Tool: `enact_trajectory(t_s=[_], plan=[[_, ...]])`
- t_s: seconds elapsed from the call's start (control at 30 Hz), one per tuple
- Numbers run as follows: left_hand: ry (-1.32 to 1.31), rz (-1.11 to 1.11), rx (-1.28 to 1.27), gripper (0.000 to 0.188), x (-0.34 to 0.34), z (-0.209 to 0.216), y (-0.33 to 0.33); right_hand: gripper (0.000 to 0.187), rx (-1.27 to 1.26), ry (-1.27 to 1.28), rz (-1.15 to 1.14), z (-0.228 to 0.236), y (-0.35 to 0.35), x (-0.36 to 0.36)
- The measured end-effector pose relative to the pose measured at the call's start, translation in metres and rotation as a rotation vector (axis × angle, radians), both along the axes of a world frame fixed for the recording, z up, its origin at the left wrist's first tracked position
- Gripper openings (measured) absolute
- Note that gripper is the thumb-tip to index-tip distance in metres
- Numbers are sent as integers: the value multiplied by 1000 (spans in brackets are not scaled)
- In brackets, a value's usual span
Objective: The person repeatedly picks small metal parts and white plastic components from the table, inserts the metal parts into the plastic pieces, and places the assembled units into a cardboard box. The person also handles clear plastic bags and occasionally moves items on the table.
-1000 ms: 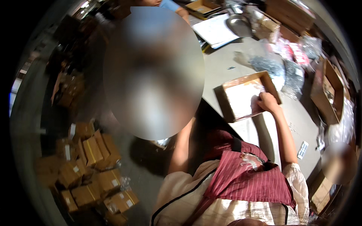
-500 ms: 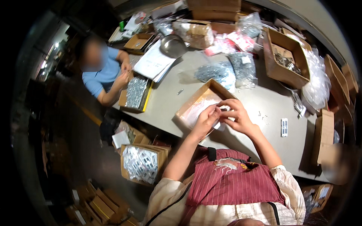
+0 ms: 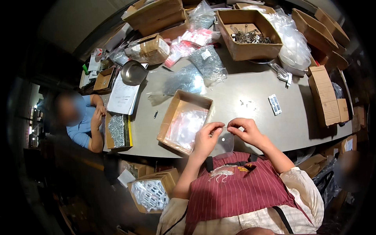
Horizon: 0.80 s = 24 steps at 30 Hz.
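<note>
Just past the box's near right corner, my left hand [image 3: 208,138] and my right hand [image 3: 246,132] are held close together with fingertips pinched. A small clear plastic bag [image 3: 226,145] hangs below the fingertips, its top edge apparently between both hands. Whatever may be inside the bag is too faint to make out. Left of my hands, an open cardboard box [image 3: 165,124] holds a pile of flat clear bags [image 3: 187,127] with reddish edges. Beyond my right hand, several small metal pieces [image 3: 247,104] lie loose on the table, and a white strip with dark panels [image 3: 275,104] lies farther right.
A co-worker in blue [image 3: 80,129] sits at the left beside a box of small metal parts [image 3: 116,129]. Bagged hardware [image 3: 209,64], a metal scoop [image 3: 133,73] and a box of metal pieces [image 3: 250,51] occupy the far side. A carton of packed bags [image 3: 150,196] stands below the table edge.
My hands have moved from above the box to its right side and now hold a clear bag between them. The dark small item at my fingers no longer shows. The view has turned.
</note>
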<state>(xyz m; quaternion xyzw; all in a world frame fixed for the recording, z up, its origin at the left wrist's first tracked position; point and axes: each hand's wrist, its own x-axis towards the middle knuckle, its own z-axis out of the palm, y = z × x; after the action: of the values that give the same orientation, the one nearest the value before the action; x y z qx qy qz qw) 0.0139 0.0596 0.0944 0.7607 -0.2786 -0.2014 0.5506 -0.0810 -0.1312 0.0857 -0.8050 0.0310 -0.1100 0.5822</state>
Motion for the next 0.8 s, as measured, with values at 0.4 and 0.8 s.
enact_trajectory(t_s=[0.4,0.8], plan=[[32,74,113,14,-25,16,-43,21,598,433,210,-14,-35,-52],[-382,-36,103,24,-33,-9,-75,40,-308,-216,-41,25,-69,-55]])
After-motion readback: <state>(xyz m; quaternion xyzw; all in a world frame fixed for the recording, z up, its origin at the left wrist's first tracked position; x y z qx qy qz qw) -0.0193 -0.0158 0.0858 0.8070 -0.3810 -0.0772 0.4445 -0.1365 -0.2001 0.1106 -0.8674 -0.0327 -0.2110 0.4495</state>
